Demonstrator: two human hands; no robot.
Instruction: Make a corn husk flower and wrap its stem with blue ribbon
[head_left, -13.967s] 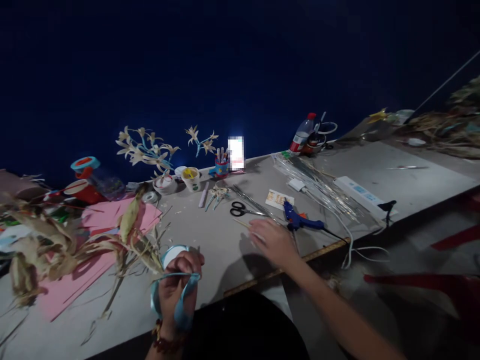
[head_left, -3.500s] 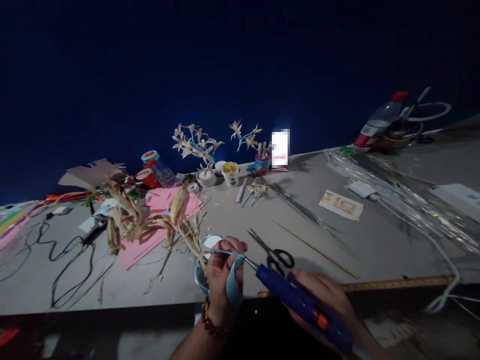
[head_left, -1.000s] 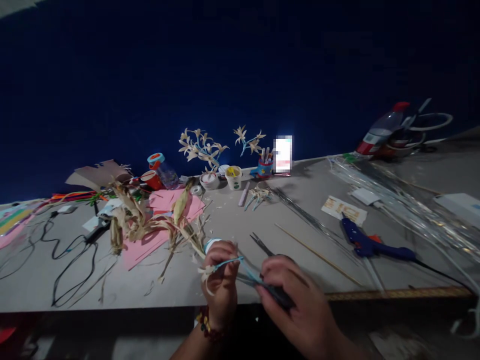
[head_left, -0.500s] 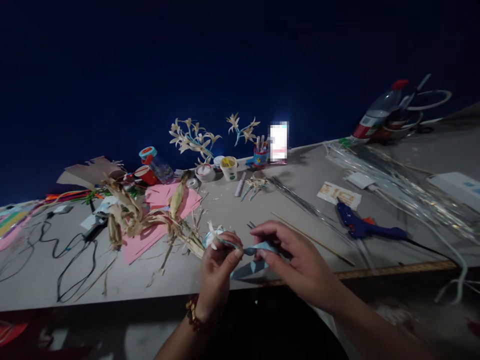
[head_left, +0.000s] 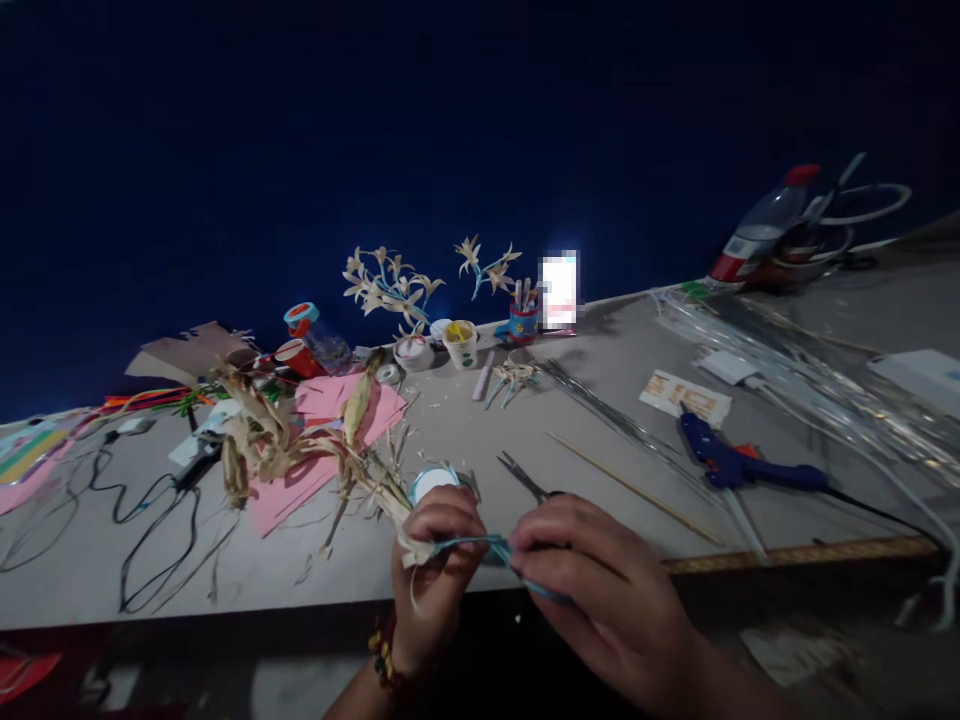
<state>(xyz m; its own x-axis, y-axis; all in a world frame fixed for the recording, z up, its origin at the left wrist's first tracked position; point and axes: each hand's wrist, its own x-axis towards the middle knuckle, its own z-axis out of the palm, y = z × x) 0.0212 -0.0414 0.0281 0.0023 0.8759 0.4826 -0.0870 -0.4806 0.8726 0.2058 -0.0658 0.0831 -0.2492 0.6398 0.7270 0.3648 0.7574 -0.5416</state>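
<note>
My left hand (head_left: 442, 575) is closed on a small pale husk flower (head_left: 415, 550) near its blue stem (head_left: 459, 541), which points toward the right. My right hand (head_left: 604, 585) pinches the stem's far end together with a blue strip of tape (head_left: 547, 592). Part of the strip is hidden by the fingers. Behind my left hand lies a round white thing with a blue rim (head_left: 435, 482). Scissors (head_left: 523, 474) rest on the table just beyond my right hand, their handles covered by it.
Dry corn husks (head_left: 262, 440) and pink paper (head_left: 289, 490) spread on the left. A blue glue gun (head_left: 724, 460), a thin stick (head_left: 630, 485) and silver wires (head_left: 600, 400) lie on the right. Finished husk flowers (head_left: 390, 280) and a paper cup (head_left: 460, 345) stand along the wall.
My right hand has moved down and toward me, baring the scissors. The blue strip, loose and wide before, is now drawn narrow by the stem. The flower has turned to point left.
</note>
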